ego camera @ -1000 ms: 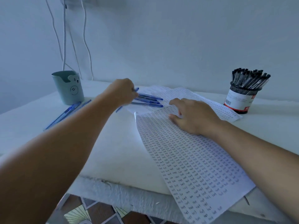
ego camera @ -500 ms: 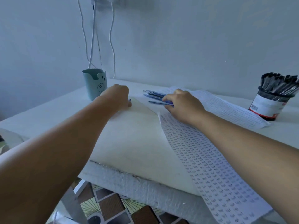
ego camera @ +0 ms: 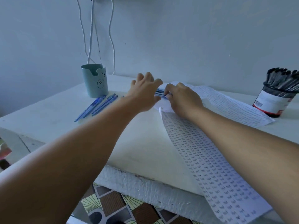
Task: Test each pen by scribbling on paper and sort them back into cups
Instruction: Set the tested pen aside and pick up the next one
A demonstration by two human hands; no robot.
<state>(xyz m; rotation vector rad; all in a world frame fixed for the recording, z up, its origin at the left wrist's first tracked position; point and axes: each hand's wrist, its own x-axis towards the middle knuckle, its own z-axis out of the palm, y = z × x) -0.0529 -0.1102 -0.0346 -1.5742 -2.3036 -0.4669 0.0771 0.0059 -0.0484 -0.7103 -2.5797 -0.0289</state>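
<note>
Since 0.5 s ago the left hand (ego camera: 144,92) has lifted off the table and spread its fingers wide, holding nothing; it was curled knuckles-down then. Over the same interval the right hand (ego camera: 182,98) has closed further on the bundle of blue pens (ego camera: 160,92), fingers curled round it.

Nearest, the printed paper sheet (ego camera: 215,167) runs off the table edge (ego camera: 145,183), its lower corner cut by the frame. A patterned floor (ego camera: 113,206) shows below the edge. A second printed sheet (ego camera: 234,107) lies beyond the right forearm.

Most of the bundle is hidden between the 2 hands; only a short stretch of barrels shows, and their count cannot be made out. Motion blur softens the left fingertips.

Left of the hands, loose blue pens (ego camera: 97,106) lie on the table, roughly parallel, just beside the teal bear-face cup (ego camera: 95,81), which stands upright. Its contents cannot be seen.

At far right the mesh cup (ego camera: 273,101) with a white and red label holds black-capped pens (ego camera: 283,80), packed tight; its right side is cut off. White cables (ego camera: 111,38) hang down the wall behind.
</note>
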